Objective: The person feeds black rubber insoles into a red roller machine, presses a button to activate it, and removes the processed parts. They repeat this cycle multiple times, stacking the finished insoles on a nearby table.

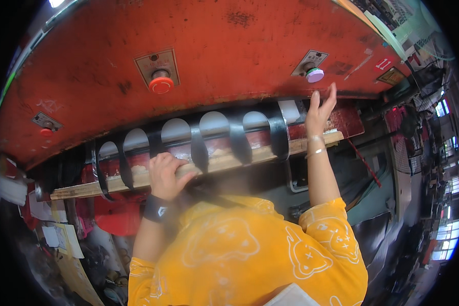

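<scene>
My left hand [165, 176] rests on a long wooden board [255, 154] along the front of a red machine, its thumb apart from the fingers and nothing seen in its grasp. My right hand [319, 113] is raised past the board's right end, fingers apart and empty. Just above its fingertips, without clear contact, is a pale purple push button [314, 75]. Black curved strips [238, 137] with rounded openings between them hang over the board, one close to the right of my left hand.
The red machine panel [229, 51] spans the far side. It carries a red mushroom button [161, 84] and a smaller red button [46, 131]. A red-striped rod [364, 162] slants down at the right. Papers [69, 239] hang at the lower left.
</scene>
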The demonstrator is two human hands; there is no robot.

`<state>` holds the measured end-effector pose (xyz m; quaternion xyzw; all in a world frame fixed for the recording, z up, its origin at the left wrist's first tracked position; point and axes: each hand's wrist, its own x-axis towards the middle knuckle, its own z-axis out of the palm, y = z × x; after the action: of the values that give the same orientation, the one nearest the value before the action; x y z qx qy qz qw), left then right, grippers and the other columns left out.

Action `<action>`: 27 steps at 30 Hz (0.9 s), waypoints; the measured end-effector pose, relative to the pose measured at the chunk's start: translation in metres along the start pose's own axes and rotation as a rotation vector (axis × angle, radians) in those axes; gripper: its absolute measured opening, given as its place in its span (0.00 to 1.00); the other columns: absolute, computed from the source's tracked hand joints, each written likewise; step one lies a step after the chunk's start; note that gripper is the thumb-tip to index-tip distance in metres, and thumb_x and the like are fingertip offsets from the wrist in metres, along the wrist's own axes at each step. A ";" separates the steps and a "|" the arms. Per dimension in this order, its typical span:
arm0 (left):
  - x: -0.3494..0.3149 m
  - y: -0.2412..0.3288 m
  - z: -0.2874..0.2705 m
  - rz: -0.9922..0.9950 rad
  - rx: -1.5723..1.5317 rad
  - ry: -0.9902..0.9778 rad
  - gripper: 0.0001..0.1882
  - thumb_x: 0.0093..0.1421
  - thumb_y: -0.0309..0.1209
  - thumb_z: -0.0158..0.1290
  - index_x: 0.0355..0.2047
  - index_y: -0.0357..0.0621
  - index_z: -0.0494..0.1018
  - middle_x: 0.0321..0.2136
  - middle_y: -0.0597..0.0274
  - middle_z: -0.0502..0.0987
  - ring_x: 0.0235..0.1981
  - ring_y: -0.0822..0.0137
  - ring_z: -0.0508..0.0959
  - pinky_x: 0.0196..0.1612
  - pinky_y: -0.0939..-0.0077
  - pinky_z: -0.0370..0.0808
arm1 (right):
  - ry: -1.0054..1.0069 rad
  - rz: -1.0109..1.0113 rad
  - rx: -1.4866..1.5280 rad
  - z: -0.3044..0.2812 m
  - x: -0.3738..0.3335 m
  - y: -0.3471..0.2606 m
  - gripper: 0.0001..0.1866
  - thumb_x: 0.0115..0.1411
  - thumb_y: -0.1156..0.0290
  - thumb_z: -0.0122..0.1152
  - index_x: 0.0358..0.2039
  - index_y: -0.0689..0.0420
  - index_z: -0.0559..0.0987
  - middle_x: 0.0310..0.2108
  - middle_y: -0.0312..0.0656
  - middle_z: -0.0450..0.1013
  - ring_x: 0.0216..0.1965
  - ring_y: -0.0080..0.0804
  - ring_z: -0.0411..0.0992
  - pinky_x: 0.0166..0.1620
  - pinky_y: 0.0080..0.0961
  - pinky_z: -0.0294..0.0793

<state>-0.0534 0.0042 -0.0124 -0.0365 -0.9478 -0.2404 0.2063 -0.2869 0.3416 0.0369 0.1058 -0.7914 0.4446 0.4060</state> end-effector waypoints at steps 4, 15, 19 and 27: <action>0.001 0.003 -0.001 -0.018 -0.003 0.007 0.16 0.42 0.39 0.66 0.30 0.47 0.78 0.30 0.61 0.73 0.41 0.57 0.71 0.46 0.62 0.62 | -0.532 0.450 -0.145 -0.045 -0.041 0.027 0.15 0.62 0.59 0.55 0.41 0.57 0.79 0.40 0.45 0.77 0.43 0.46 0.74 0.48 0.35 0.71; -0.005 0.013 0.002 -0.021 0.063 0.079 0.14 0.45 0.37 0.64 0.30 0.45 0.77 0.30 0.59 0.72 0.42 0.56 0.70 0.47 0.62 0.61 | -0.802 0.108 -0.419 -0.078 -0.078 0.022 0.14 0.58 0.56 0.58 0.35 0.51 0.81 0.40 0.39 0.74 0.49 0.35 0.68 0.58 0.39 0.51; -0.013 0.012 0.006 -0.015 0.071 0.076 0.12 0.46 0.36 0.62 0.30 0.44 0.77 0.30 0.58 0.72 0.41 0.55 0.70 0.48 0.62 0.62 | -0.858 0.116 -0.441 -0.080 -0.081 0.016 0.15 0.57 0.56 0.58 0.37 0.53 0.81 0.41 0.41 0.75 0.50 0.36 0.69 0.56 0.40 0.57; -0.069 0.038 0.004 -0.079 0.023 -0.096 0.12 0.48 0.36 0.60 0.31 0.42 0.78 0.31 0.56 0.74 0.41 0.55 0.70 0.48 0.60 0.62 | -0.969 0.153 -0.693 -0.088 -0.048 -0.024 0.18 0.52 0.56 0.62 0.37 0.57 0.82 0.37 0.52 0.76 0.43 0.48 0.74 0.49 0.39 0.72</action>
<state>0.0144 0.0416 -0.0267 -0.0082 -0.9599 -0.2356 0.1515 -0.1951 0.3883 0.0405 0.1005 -0.9906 0.0899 -0.0235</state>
